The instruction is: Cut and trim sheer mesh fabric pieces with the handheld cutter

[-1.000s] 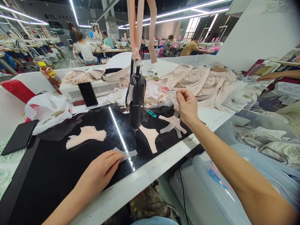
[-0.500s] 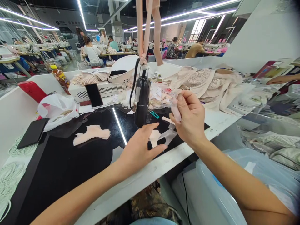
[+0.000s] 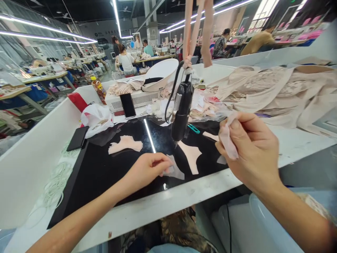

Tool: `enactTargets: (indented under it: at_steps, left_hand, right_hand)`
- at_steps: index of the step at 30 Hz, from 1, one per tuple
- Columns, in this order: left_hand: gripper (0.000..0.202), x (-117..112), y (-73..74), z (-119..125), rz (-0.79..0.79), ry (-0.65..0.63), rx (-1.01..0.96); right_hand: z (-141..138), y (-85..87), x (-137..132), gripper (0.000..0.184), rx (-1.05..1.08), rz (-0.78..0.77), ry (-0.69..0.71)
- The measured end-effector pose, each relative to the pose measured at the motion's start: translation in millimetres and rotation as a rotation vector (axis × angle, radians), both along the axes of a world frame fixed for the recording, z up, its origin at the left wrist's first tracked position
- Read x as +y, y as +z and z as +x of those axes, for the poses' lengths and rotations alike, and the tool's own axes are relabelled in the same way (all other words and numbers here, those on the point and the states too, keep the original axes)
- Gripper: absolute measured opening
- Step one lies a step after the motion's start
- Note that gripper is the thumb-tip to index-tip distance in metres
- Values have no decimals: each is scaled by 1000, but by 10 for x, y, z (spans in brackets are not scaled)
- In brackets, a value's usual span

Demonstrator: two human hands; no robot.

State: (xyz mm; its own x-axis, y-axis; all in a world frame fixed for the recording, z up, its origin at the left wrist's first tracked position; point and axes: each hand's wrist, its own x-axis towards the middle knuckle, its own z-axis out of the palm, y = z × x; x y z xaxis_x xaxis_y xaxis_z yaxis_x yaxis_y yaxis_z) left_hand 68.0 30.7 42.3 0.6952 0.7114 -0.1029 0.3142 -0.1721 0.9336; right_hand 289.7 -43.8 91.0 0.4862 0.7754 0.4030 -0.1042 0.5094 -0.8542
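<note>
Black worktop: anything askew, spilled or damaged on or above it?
One thing: the black tool hangs slightly tilted from knotted peach strips, which looks improvised. Behind it, fabric scraps lie in a loose heap. No spill or damage visible on the black worktop.

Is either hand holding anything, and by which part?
The right grip pinches a pale strip near its upper end. The left grip is at the left side of a translucent piece; any hold cannot be told.
</note>
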Motion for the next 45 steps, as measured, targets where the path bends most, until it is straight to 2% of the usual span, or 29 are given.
enactTargets:
  at_steps: [3, 6, 10, 14, 17, 20, 23, 25, 26, 29, 31, 33, 36, 39, 45]
  left_hand:
    - [25, 292, 44, -181, 60, 195, 57]
    - [28, 610, 43, -197, 121, 276, 88]
    - [29, 953, -63, -21, 198, 250, 126]
    - [27, 1149, -184, 183, 325, 160, 169]
    - [21, 1207, -199, 232, 453, 165, 217]
    - [22, 1176, -129, 158, 582, 202, 234]
    - [23, 1012, -21, -11, 648, 236, 241]
    - [24, 814, 33, -140, 640, 237, 250]
    - [28, 691, 46, -198, 612, 226, 251]
    - [42, 276, 25, -317, 208, 60, 165]
    - [33, 18, -21, -335, -20, 15, 55]
    - [27, -176, -69, -313, -183, 16, -59]
    - [27, -325, -115, -257, -424, 91, -252]
    - [27, -359, -135, -236, -515, 171, -363]
    - [30, -358, -176, -309, -602, 272, -434]
  right_hand:
    - [0, -162, -91, 13, -141, -125, -8]
    - [-39, -325, -145, 19, -249, -247, 80]
    - [-130, -457, -171, 24, -331, -392, 246]
    - [-192, -539, -194, 30, -384, -520, 355]
    - [-209, -588, -201, 30, -405, -553, 414]
    - [-225, -611, -183, 30, -428, -556, 431]
    - [-251, -610, -148, 29, -439, -564, 433]
    - [-273, -607, -123, 28, -436, -561, 441]
    - [-286, -608, -111, 27, -438, -558, 444]
    - [-337, -616, -78, 26, -466, -554, 443]
    - [-385, -624, -58, 26, -499, -555, 445]
    - [-437, -629, -42, 26, -543, -545, 443]
    - [-505, -635, -29, 27, -622, -540, 440]
    - [-546, -648, -24, 28, -694, -545, 444]
    - [-606, -674, -7, 25, -791, -496, 422]
